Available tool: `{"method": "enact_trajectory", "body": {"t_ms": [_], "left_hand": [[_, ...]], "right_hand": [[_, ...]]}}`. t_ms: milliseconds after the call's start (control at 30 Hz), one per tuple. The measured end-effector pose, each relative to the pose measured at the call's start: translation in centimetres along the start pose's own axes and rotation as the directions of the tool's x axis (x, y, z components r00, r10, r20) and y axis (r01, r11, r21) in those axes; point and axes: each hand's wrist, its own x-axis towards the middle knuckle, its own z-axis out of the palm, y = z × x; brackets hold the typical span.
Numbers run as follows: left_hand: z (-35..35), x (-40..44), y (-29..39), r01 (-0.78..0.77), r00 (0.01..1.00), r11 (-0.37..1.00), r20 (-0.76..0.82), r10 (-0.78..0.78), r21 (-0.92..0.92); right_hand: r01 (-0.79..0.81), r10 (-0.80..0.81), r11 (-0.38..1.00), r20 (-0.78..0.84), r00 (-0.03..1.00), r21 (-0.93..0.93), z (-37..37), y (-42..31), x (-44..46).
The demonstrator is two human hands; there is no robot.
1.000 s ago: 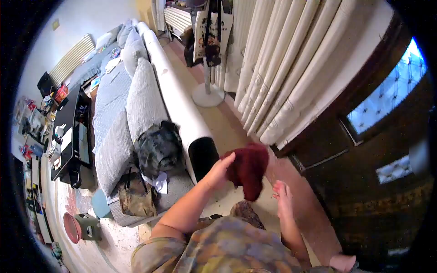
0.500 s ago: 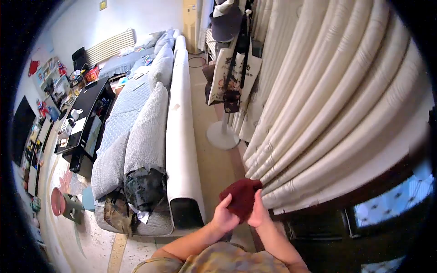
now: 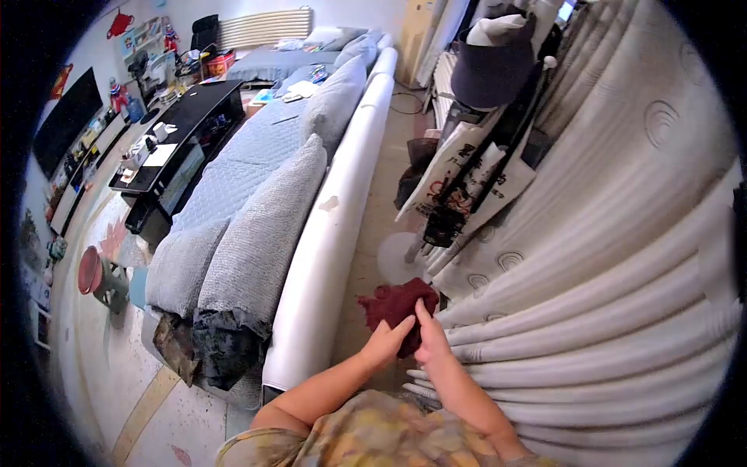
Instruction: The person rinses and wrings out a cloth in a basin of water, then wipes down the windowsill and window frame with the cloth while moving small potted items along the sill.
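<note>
A dark red cloth point(image 3: 398, 307) is bunched up in front of me, and its kind does not show clearly. My left hand point(image 3: 389, 340) grips its lower left part, thumb lying across the fabric. On the other side my right hand point(image 3: 429, 335) closes on the right edge, thumb pointing up. The far end of the cloth hangs loosely to the left, with a ragged-looking edge. Some fingers of both hands are hidden behind the fabric. Close by on the right are the pale curtain folds point(image 3: 506, 342).
On the left runs a sofa point(image 3: 331, 226) with grey cushions point(image 3: 264, 226) and a dark garment point(image 3: 226, 342). Ahead, a stand carries bags point(image 3: 498, 183) and a dark hat point(image 3: 494, 70). A black table point(image 3: 183, 117) and a red-rimmed bin point(image 3: 92, 271) stand farther left.
My view has turned, and the stand and curtain appear closer. The cloth has gone from a compact bundle to a looser shape spreading left, still between both hands.
</note>
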Motion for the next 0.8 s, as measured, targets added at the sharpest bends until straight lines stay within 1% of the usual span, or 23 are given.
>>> {"method": "enact_trajectory", "body": {"t_ms": [33, 100, 167, 200, 233, 267, 300, 333, 367, 433, 467, 500, 533, 567, 600, 633, 700, 733, 767, 800], "left_hand": [[0.0, 1.1, 1.3, 0.058, 0.998, 0.998, -0.001, -0.058, 0.009], [-0.9, 3.5, 2.8, 0.012, 1.000, 1.000, 0.019, -0.012, -0.001], [-2.3, 5.7, 3.7, -0.013, 0.998, 1.000, -0.058, 0.012, -0.024], [-3.3, 6.8, 4.1, -0.021, 0.996, 0.999, -0.083, 0.019, -0.034], [-3.1, 7.2, 5.6, -0.002, 0.993, 0.992, -0.117, -0.013, -0.126], [-3.2, 7.9, 6.6, -0.017, 0.993, 0.975, -0.119, -0.010, -0.223], [-3.4, 8.5, 7.3, -0.032, 0.992, 0.949, -0.122, -0.007, -0.315], [-4.9, 10.0, 6.8, 0.010, 0.996, 0.931, -0.082, -0.043, -0.364], [-5.6, 11.1, 6.5, -0.010, 0.995, 0.934, -0.093, -0.024, -0.356], [-4.8, 12.9, 8.0, -0.090, 0.996, 0.892, -0.039, 0.081, -0.442], [-5.2, 14.3, 7.6, -0.098, 0.995, 0.879, -0.033, 0.093, -0.467], [-4.7, 15.3, 7.7, -0.108, 0.994, 0.880, -0.038, 0.102, -0.463], [-4.2, 16.5, 7.7, -0.112, 0.993, 0.879, -0.028, 0.112, -0.464], [-3.8, 17.8, 8.0, -0.117, 0.992, 0.877, -0.017, 0.124, -0.466], [-2.7, 18.0, 8.9, -0.061, 0.993, 0.867, 0.062, 0.105, -0.494], [-1.9, 18.4, 9.2, -0.065, 0.993, 0.866, 0.050, 0.104, -0.496], [-0.5, 19.6, 9.6, -0.077, 0.997, 0.880, -0.059, 0.056, -0.469], [0.0, 20.1, 10.0, -0.081, 0.993, 0.884, -0.110, 0.034, -0.461], [0.4, 20.5, 10.9, -0.090, 0.993, 0.879, -0.113, 0.041, -0.468], [0.5, 20.6, 12.1, -0.152, 0.980, 0.891, -0.180, 0.080, -0.428]], "right_hand": [[-0.038, 0.037, 0.999, 0.022, 0.999, 0.032, 0.9, -1.0, 0.3], [-0.122, 0.121, 0.993, 0.058, 0.991, 0.008, 0.8, -1.7, 2.7], [-0.176, 0.184, 0.982, 0.146, 0.972, -0.069, 1.1, -2.6, 4.6], [-0.134, 0.163, 0.979, 0.198, 0.967, -0.153, 0.5, -2.7, 6.3], [-0.142, 0.174, 0.977, 0.207, 0.963, -0.160, 0.2, -3.1, 8.2], [0.076, 0.026, 0.897, 0.223, 0.975, -0.436, -0.3, -3.6, 10.0], [0.279, -0.114, 0.701, 0.283, 0.952, -0.656, -0.8, -4.2, 11.7], [0.372, -0.159, 0.463, 0.337, 0.928, -0.805, 0.0, -6.3, 12.3], [0.334, -0.171, 0.496, 0.288, 0.942, -0.802, 1.0, -8.4, 12.1], [0.201, -0.002, 0.745, 0.300, 0.954, -0.636, 2.9, -12.7, 12.9], [0.192, 0.066, 0.807, 0.408, 0.911, -0.559, 4.0, -14.8, 12.9], [0.197, 0.067, 0.807, 0.418, 0.906, -0.557, 5.0, -16.3, 13.0], [0.110, 0.169, 0.904, 0.581, 0.796, -0.413, 6.1, -17.4, 13.3], [-0.016, 0.226, 0.959, 0.733, 0.641, -0.282, 7.1, -18.1, 14.2], [-0.129, 0.266, 0.964, 0.793, 0.549, -0.234, 7.8, -18.3, 15.4], [-0.139, 0.274, 0.961, 0.793, 0.545, -0.237, 8.0, -18.2, 16.8], [-0.138, 0.459, 0.852, 0.593, 0.662, -0.505, 8.8, -17.8, 19.7], [-0.108, 0.455, 0.847, 0.605, 0.653, -0.520, 9.1, -18.0, 20.6], [-0.106, 0.462, 0.841, 0.603, 0.650, -0.530, 9.7, -18.4, 21.4], [-0.013, 0.450, 0.823, 0.639, 0.623, -0.568, 10.7, -18.8, 21.7]]}}
